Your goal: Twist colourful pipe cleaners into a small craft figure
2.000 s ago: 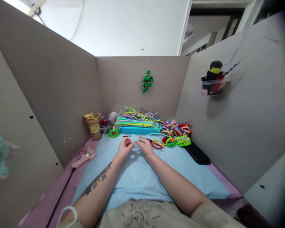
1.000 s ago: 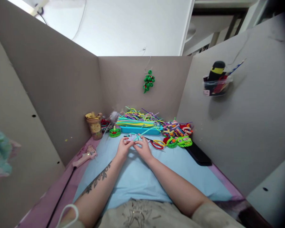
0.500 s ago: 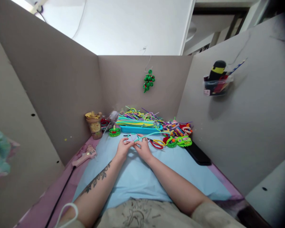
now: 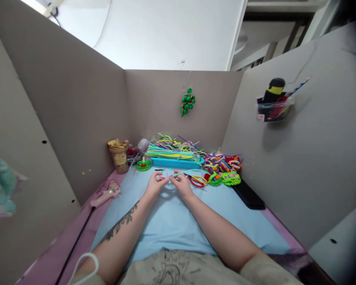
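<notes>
Grey panels (image 4: 154, 107) close in the work on the left, right and back of the frame. Between them, the table (image 4: 175, 221), under a pale blue cover, fills the lower centre. Towards the middle of the frame a blue tray (image 4: 178, 162) holds straight teal and yellow strands, with a tangled pile of coloured strands (image 4: 178, 141) behind it. A black flat case (image 4: 249, 194) lies right of centre, and a pink glue gun (image 4: 102, 198) rests at lower left.

Both hands meet just below the tray. The left hand (image 4: 156, 184) has thumb and forefinger drawn together on a small looped piece (image 4: 167, 174), lilac and teal; the right hand (image 4: 181, 185) pinches close beside it, fingertips nearly touching the left ones, with hold of a teal strand (image 4: 178, 173) whose free length runs off to the right. Scissors (image 4: 197, 185) with red and yellow handles lie right beside the right hand, not in use.

The step in hand looks like bending or winding the teal strand at the loop, though the exact crossing is too small to tell. As a judgement, the next move calls for a steady left pinch to keep the loop's shape, a light right grip to guide the strand, and room for its loose tail.
</notes>
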Action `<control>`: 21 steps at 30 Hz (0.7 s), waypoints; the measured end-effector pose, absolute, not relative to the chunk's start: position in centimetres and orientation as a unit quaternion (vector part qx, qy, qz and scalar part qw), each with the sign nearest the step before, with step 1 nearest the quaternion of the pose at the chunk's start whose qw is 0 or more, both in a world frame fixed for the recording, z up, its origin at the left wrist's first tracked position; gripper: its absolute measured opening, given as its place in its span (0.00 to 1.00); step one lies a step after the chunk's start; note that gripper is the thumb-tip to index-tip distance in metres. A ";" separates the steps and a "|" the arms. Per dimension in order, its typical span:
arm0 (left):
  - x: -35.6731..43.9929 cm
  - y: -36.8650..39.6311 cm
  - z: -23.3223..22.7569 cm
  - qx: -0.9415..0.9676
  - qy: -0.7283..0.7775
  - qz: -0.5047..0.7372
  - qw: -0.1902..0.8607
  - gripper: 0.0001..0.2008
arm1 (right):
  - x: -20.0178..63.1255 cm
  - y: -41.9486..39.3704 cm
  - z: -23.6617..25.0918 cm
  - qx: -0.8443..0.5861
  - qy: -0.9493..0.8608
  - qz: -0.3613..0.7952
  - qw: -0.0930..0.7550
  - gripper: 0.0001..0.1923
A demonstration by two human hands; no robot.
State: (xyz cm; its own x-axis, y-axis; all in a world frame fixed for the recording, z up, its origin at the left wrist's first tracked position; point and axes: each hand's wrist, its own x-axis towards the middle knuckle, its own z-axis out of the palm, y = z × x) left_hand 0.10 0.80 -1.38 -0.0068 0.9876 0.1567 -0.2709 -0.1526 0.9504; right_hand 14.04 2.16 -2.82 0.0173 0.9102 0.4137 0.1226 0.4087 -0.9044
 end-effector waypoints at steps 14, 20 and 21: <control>0.4 0.4 -1.0 0.462 0.341 0.595 0.562 0.29 | 13.9 2.0 -2.2 -0.422 -0.599 0.312 0.605 0.16; 0.5 0.2 -0.8 0.472 0.390 0.602 0.513 0.31 | 13.8 1.7 -2.3 -0.431 -0.622 0.305 0.578 0.16; 0.5 0.2 -0.8 0.472 0.396 0.601 0.508 0.31 | 13.8 1.7 -2.3 -0.433 -0.623 0.304 0.576 0.16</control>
State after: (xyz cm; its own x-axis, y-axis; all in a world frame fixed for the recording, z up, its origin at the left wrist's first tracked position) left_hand 0.48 0.23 -0.81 -0.0366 0.9856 0.1650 -0.2369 -0.1690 0.9567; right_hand 13.83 1.72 -2.35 0.0403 0.8897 0.4547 0.1896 0.4400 -0.8777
